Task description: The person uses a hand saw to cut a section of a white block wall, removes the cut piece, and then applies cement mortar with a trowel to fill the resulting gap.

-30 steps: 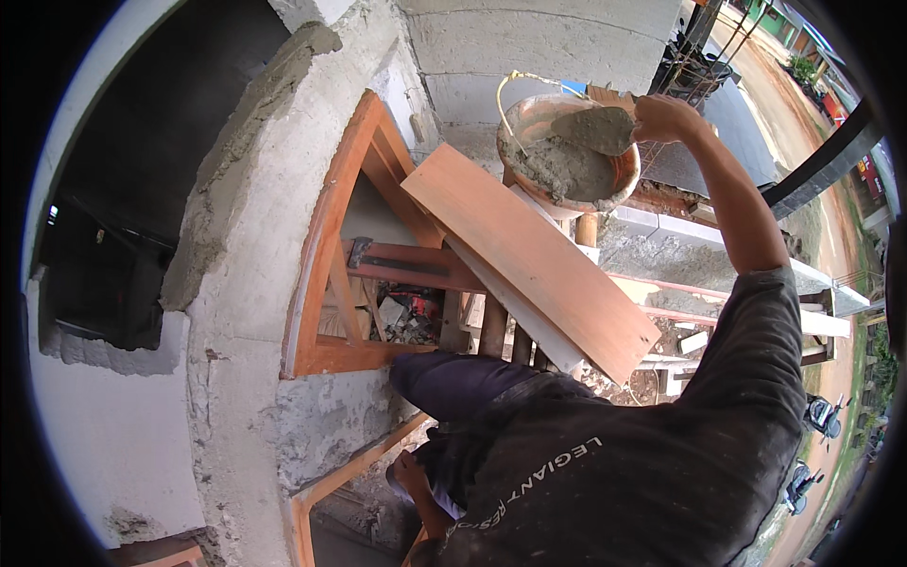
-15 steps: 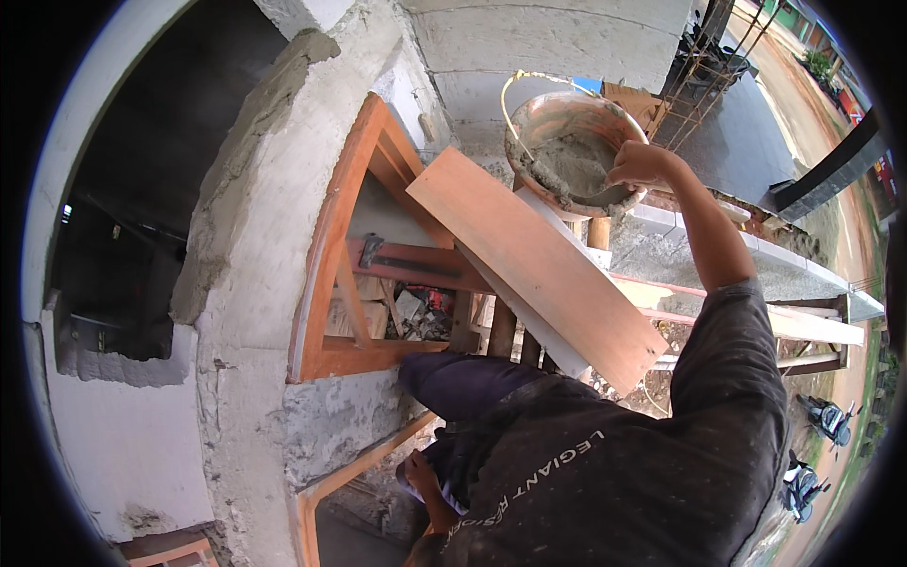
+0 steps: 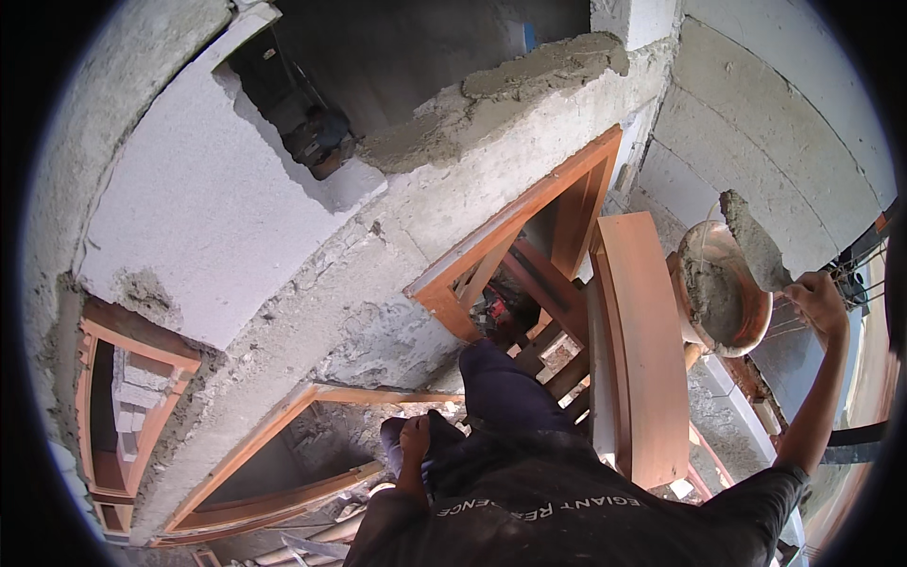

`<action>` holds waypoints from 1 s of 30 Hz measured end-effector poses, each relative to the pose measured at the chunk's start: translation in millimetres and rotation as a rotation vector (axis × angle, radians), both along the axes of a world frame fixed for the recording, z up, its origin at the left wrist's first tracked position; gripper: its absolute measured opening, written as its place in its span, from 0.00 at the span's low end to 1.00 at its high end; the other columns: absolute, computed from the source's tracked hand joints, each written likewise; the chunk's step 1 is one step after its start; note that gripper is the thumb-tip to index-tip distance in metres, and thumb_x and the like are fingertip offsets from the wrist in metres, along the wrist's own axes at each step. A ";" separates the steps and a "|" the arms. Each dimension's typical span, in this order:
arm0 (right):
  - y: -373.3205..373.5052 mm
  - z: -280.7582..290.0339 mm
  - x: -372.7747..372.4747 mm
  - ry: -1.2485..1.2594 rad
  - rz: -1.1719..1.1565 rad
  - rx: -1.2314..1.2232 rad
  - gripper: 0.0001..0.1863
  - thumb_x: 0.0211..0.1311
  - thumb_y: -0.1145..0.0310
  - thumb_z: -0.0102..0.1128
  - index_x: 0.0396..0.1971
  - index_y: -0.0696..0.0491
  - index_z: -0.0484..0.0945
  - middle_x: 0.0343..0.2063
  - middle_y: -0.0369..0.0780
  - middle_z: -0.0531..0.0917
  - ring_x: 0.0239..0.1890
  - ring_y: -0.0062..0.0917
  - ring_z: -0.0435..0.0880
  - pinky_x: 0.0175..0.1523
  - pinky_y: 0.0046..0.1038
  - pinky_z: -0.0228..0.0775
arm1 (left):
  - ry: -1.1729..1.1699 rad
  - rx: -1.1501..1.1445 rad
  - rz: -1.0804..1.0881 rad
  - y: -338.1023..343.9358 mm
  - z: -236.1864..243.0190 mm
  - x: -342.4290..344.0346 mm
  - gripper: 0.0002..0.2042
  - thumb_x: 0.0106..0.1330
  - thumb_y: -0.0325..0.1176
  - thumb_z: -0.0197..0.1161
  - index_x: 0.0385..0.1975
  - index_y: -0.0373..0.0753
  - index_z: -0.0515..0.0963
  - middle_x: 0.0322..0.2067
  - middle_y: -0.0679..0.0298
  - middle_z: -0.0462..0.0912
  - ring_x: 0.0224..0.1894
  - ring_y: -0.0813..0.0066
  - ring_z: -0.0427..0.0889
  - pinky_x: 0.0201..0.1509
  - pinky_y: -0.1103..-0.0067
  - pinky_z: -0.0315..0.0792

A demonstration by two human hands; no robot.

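Note:
My right hand [image 3: 818, 300] grips a trowel by its handle at the right. Grey wet mortar coats the trowel's blade [image 3: 761, 248], which is raised over the edge of a bucket. The round, mortar-stained bucket [image 3: 759, 317] holds more grey mortar [image 3: 715, 298]. My left hand [image 3: 414, 440] is low, by my bent leg, its fingers curled against dark cloth. Whatever lies inside those fingers, if anything, is hidden. Between my body and the bucket stands a reddish-brown wooden board [image 3: 652, 350], with another board edge beside it.
A rough concrete ledge [image 3: 416, 231] runs diagonally, with fresh mortar [image 3: 505, 90] along the broken wall opening. Orange-brown wooden frames [image 3: 543, 208] are set below it. A pale block wall [image 3: 756, 123] rises behind the bucket. Poles and rubble show beneath me.
My right hand has lifted the trowel out of the bucket, bringing up mortar on its blade. The view has swung left, so the bucket and board now appear farther right.

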State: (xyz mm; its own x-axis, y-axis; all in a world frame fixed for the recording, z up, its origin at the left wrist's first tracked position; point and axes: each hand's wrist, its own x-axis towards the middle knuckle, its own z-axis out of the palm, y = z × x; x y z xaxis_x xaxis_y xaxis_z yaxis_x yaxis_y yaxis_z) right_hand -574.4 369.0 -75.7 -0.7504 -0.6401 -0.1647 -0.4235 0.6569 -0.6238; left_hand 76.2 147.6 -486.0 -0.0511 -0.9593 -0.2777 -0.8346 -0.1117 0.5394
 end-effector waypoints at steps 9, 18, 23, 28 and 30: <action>-201.4 86.6 59.1 0.073 0.528 -0.223 0.16 0.46 0.58 0.65 0.19 0.57 0.78 0.12 0.33 0.73 0.16 0.16 0.72 0.21 0.19 0.62 | 0.105 -0.137 0.092 19.4 -17.9 9.6 0.17 0.63 0.44 0.54 0.34 0.35 0.79 0.36 0.48 0.81 0.40 0.47 0.79 0.46 0.62 0.72; -283.8 107.9 118.2 1.270 0.684 -0.418 0.19 0.58 0.58 0.57 0.27 0.63 0.78 0.20 0.41 0.79 0.22 0.28 0.76 0.32 0.31 0.68 | 0.180 -0.223 0.138 20.6 -17.8 0.8 0.15 0.62 0.42 0.57 0.34 0.34 0.79 0.35 0.48 0.81 0.41 0.49 0.79 0.46 0.63 0.72; -272.1 135.3 148.4 0.531 0.681 -0.094 0.18 0.63 0.59 0.49 0.32 0.60 0.79 0.17 0.41 0.77 0.19 0.23 0.77 0.24 0.26 0.70 | 0.246 -0.193 0.083 14.5 -15.6 3.1 0.15 0.64 0.42 0.55 0.36 0.34 0.79 0.37 0.48 0.80 0.42 0.50 0.79 0.47 0.64 0.71; -278.1 146.9 191.3 0.450 0.706 0.131 0.21 0.65 0.55 0.47 0.32 0.60 0.78 0.14 0.38 0.75 0.15 0.21 0.76 0.20 0.24 0.70 | 0.264 -0.190 0.058 10.4 -12.8 -3.1 0.15 0.64 0.42 0.54 0.37 0.36 0.79 0.38 0.50 0.80 0.42 0.51 0.79 0.47 0.65 0.71; -281.4 144.4 213.5 0.458 0.810 0.168 0.21 0.65 0.54 0.47 0.31 0.59 0.78 0.14 0.38 0.75 0.14 0.21 0.76 0.20 0.25 0.69 | 0.274 -0.196 0.077 10.8 -10.8 -2.9 0.15 0.64 0.42 0.55 0.36 0.36 0.79 0.37 0.50 0.80 0.41 0.51 0.79 0.47 0.65 0.71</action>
State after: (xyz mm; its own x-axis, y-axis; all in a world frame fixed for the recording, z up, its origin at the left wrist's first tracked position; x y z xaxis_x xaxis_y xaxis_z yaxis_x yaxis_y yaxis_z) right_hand -360.9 87.6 68.8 -0.1023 -0.9896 -0.1015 -0.9706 0.1217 -0.2078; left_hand 73.2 158.3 -496.8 -0.0236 -0.9970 -0.0736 -0.6487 -0.0407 0.7599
